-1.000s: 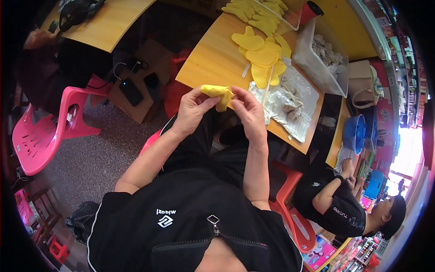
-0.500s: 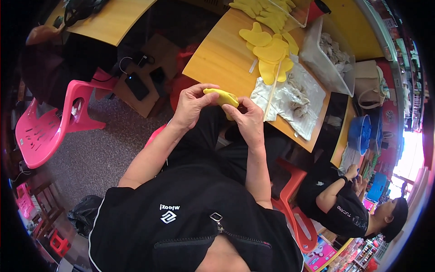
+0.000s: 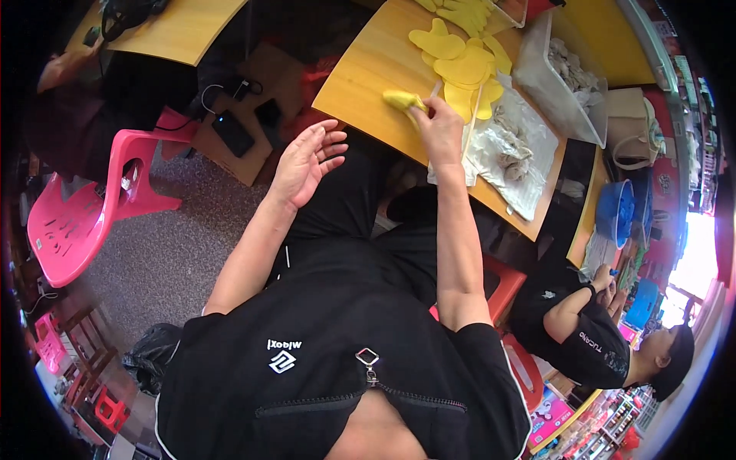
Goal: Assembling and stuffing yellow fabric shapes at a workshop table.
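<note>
Yellow cloth, a small folded piece (image 3: 402, 100), in the right hand (image 3: 443, 132): thumb and fingertips pinched together on its near end, its far end pointing away to the left

Piece sits over the near part of the table (image 3: 360, 77); whether it touches the wood, cannot tell

Left hand (image 3: 301, 167) apart, left of the table's near edge, nothing in it; palm turned inward, fingers loosely spread and slightly bent

On the table beyond the right hand: flat yellow cutouts (image 3: 464, 67) with rounded lobes, overlapping in a loose pile; more yellow shapes (image 3: 468, 14) at the far edge, partly out of view

Right of the hand, a thin pale stick (image 3: 471, 120), lying across the lowest cutouts; next to it a white sheet (image 3: 534, 180), crumpled, a greyish wad (image 3: 510, 149) on top

Clear bin (image 3: 537, 69) at the table's right side, tilted in this view, pale scraps (image 3: 571, 67) inside

Left: pink chair (image 3: 73, 218) on speckled floor; dark phone (image 3: 234, 133) on a cardboard box (image 3: 207, 149), cable attached

Far right: co-worker (image 3: 571, 330) in black cap and top, hands together near a blue basin (image 3: 613, 213)
</note>
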